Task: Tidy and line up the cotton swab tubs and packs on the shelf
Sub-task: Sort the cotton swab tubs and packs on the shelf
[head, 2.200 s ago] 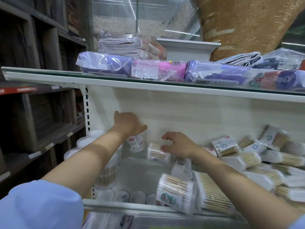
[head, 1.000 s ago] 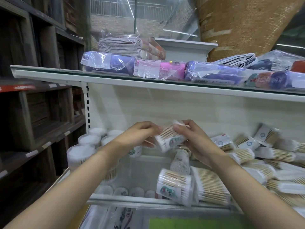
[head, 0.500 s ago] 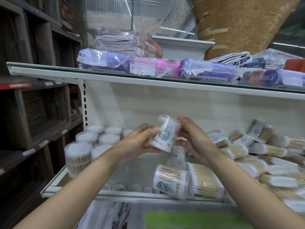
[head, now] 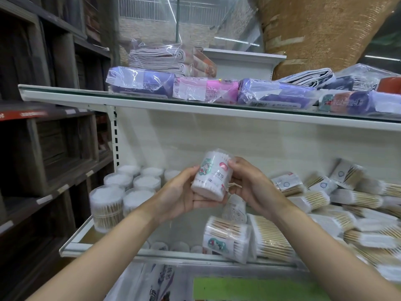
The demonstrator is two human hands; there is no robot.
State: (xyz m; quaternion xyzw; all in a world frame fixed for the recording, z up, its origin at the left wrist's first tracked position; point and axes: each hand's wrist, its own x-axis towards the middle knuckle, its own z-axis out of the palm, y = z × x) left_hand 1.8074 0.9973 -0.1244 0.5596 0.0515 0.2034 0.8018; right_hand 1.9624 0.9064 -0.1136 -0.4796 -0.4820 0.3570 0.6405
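Both hands, left hand (head: 184, 192) beneath and right hand (head: 249, 183) alongside, fingers curled round small clear round tub of cotton swabs (head: 211, 174), held tilted above white metal shelf (head: 104, 249), probably for checking its label. Open room behind left-hand cluster of upright clear tubs (head: 128, 190); jumbled flat swab packs (head: 325, 200) crowding right.

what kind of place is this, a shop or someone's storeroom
Most likely a shop aisle. White retail shelving carries many identical cotton swab tubs and heaped swab packs, wrapped goods sit above, and price-label strips line the dark shelves. Both hands hold one tub.
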